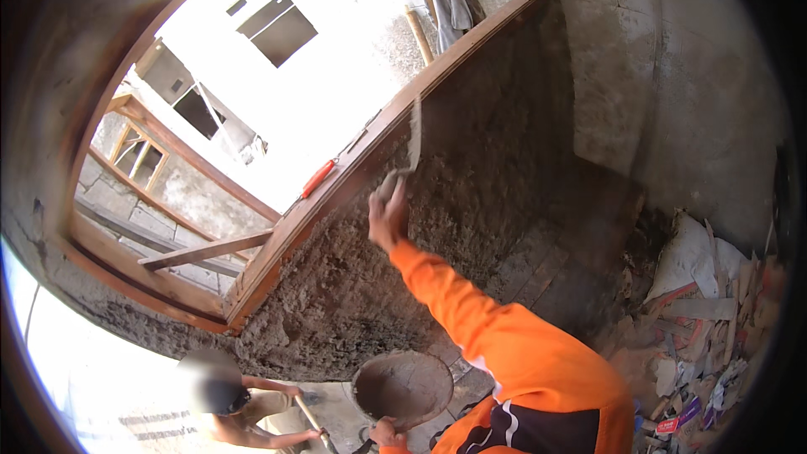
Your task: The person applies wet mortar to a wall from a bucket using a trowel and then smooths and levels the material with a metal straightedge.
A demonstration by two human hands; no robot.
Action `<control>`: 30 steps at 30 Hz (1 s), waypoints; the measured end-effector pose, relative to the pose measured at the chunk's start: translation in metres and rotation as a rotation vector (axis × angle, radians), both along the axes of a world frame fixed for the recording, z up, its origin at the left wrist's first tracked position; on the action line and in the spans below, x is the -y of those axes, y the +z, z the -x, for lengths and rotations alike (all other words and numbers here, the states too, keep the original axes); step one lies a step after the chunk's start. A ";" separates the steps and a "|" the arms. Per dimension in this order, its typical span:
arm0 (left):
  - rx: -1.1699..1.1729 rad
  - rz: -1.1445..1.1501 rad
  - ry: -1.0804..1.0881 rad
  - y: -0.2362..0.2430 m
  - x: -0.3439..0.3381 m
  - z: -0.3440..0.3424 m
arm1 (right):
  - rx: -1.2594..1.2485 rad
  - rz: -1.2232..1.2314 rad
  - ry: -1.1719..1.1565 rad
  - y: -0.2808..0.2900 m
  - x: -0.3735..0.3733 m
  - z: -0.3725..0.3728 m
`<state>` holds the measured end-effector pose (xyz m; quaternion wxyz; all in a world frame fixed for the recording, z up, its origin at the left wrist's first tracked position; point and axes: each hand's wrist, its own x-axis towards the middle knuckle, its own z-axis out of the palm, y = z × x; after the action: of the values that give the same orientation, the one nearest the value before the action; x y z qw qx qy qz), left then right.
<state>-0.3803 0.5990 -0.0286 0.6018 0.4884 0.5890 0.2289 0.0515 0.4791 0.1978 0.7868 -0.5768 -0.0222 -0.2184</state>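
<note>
Head view: the trowel (415, 139) stands upright before the rough wall (336, 315), just below the sill (370, 147); whether its blade touches the plaster, I cannot tell. Its handle sits in the right hand (388, 214), fingers curled closed around it, though slightly blurred. Nearer the body, the left hand (387, 434) pinches the rim of a round basin (430, 375), whose inside is coated grey-brown. A red-handled tool (318, 178) lies on the sill, left of the trowel. To the lower left, a co-worker (223, 399) grips a wooden shaft (308, 412) with both hands. To the right, a white sack (688, 259) rests on a heap of debris (698, 353).
</note>
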 end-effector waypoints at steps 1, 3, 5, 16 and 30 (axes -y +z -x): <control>0.006 -0.170 -0.134 -0.010 -0.002 0.010 | 0.059 0.068 0.067 -0.021 -0.003 0.011; -0.023 -0.113 -0.010 0.012 0.025 0.004 | -0.108 -0.168 0.279 -0.006 0.034 0.034; 0.016 0.001 0.157 0.034 0.057 -0.019 | -0.183 -0.171 0.196 -0.035 0.078 -0.004; 0.099 0.214 0.266 0.024 0.077 0.007 | 0.008 0.070 -0.207 -0.086 0.052 -0.098; -0.128 0.267 0.087 0.024 0.027 0.036 | -0.015 -1.430 0.844 0.023 0.048 0.122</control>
<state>-0.4163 0.5720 -0.0048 0.6121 0.3914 0.6722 0.1428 -0.0702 0.4313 0.2204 0.9795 0.1179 -0.0875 0.1377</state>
